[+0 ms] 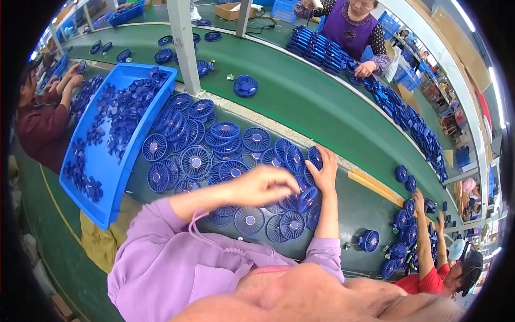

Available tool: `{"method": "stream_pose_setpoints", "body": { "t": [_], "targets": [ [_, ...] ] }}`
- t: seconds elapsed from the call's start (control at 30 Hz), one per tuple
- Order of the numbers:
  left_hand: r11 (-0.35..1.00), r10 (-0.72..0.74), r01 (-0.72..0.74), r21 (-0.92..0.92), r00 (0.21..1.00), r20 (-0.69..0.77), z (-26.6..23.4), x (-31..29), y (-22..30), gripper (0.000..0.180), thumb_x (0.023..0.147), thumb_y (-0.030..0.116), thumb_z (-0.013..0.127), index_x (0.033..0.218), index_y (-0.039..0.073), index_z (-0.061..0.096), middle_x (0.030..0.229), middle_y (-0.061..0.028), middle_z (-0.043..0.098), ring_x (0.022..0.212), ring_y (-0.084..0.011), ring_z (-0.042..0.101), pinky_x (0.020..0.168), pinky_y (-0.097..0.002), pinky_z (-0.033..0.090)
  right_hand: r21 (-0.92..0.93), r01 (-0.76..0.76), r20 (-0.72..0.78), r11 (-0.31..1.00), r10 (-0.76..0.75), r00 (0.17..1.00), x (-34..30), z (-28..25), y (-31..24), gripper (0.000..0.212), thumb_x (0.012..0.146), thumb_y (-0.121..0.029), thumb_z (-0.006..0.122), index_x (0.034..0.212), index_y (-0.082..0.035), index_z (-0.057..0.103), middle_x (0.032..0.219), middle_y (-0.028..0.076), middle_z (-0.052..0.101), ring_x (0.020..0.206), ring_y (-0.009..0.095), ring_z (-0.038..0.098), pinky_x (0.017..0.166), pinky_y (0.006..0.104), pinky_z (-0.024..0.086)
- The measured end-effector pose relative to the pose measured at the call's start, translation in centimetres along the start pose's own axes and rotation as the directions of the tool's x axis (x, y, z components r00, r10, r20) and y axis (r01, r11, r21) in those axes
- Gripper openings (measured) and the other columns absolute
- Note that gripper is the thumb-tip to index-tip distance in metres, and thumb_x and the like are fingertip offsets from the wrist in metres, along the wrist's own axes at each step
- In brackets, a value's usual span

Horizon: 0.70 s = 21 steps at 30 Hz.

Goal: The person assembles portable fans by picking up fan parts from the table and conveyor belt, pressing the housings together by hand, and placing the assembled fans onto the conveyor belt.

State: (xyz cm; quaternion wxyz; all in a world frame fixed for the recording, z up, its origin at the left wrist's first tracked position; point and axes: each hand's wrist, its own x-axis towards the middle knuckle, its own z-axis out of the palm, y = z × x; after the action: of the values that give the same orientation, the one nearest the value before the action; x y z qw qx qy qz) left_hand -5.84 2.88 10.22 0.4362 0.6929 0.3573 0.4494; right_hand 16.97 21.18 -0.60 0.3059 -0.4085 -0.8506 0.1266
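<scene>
Fingers of the left hand [268, 185]: curled inward, blurred, over the middle of a spread of round blue grilles [196, 162]; whether anything is pinched in them, cannot tell. Tilted grille [307, 200]: just beside those fingertips, contact unclear.

Fingers of the right hand [325, 172]: thumb and fingers parted, set about an edge-tilted grille [314, 156] at the right end of the spread; firmness of hold, cannot tell.

Round blue grilles: many, ribbed, each with a small pale-ringed centre; some flat, some leaning or stacked, on a dark green work surface [351, 214] directly in front of the person.

Blue tray [119, 174]: left of the grilles, slanted, containing loose blue fan blades [129, 102]. Olive cloth [102, 236]: beneath its near end.

Green belt [300, 115]: beyond the work surface, bearing a blue fan unit [245, 86]. White post [184, 48]: rising at the near edge of the belt.

Co-worker in a purple vest [351, 27]: across the belt, one hand on a long row of glossy blue parts [402, 110].

Co-worker in red [429, 282]: lower right, arms extended beside further blue fan units [398, 250].
</scene>
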Motion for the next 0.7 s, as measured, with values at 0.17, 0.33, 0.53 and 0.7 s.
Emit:
{"method": "stream_pose_setpoints", "body": {
  "t": [0.17,0.33,0.53,0.7],
  "targets": [
    [0.91,-0.036,0.209,0.357,0.9,-0.435,-11.1,5.3,-7.4,0.022,0.09,0.019,0.061,0.105,0.003,0.065,0.098,-0.011,0.067,0.092,-0.0199,0.064,0.082,-0.0348,0.05,0.018,0.03,-0.005,0.999,-0.029,1.0,0.1,0.4,-0.2,0.062,0.072,-0.035,0.079,0.125,-0.012,0.059,0.127,0.013,0.054,0.12,0.034,0.047,0.105,0.0456,0.033],
    [0.428,-0.008,0.687,0.587,0.652,-0.758,-20.0,8.5,-14.7,0.04,0.087,0.033,0.062,0.109,0.0,0.066,0.111,-0.021,0.062,0.108,-0.0376,0.058,0.096,-0.0439,0.046,0.029,0.009,-0.012,1.0,-0.009,1.0,-0.1,0.1,-0.1,0.062,0.071,-0.032,0.079,0.126,-0.012,0.058,0.128,0.014,0.053,0.122,0.035,0.046,0.106,0.0461,0.032],
    [0.446,-0.283,0.804,0.393,0.543,-0.791,-24.2,9.5,-19.9,0.044,0.088,0.045,0.058,0.103,0.005,0.07,0.101,-0.0209,0.067,0.101,-0.0378,0.062,0.089,-0.0453,0.049,0.0,0.02,-0.017,1.0,-0.02,1.0,0.2,0.2,-1.0,0.065,0.068,-0.031,0.081,0.126,-0.011,0.058,0.126,0.014,0.054,0.118,0.034,0.048,0.104,0.0458,0.034],
    [0.461,-0.215,0.653,0.6,0.739,-0.639,-22.1,10.8,-20.5,0.039,0.086,0.036,0.061,0.112,0.007,0.064,0.106,-0.0206,0.065,0.102,-0.0381,0.061,0.086,-0.0483,0.048,0.02,0.023,0.011,1.0,-0.023,1.0,-0.1,-0.1,-0.4,0.065,0.069,-0.031,0.081,0.126,-0.01,0.057,0.128,0.015,0.054,0.118,0.036,0.049,0.102,0.0455,0.037]
  ]
}}
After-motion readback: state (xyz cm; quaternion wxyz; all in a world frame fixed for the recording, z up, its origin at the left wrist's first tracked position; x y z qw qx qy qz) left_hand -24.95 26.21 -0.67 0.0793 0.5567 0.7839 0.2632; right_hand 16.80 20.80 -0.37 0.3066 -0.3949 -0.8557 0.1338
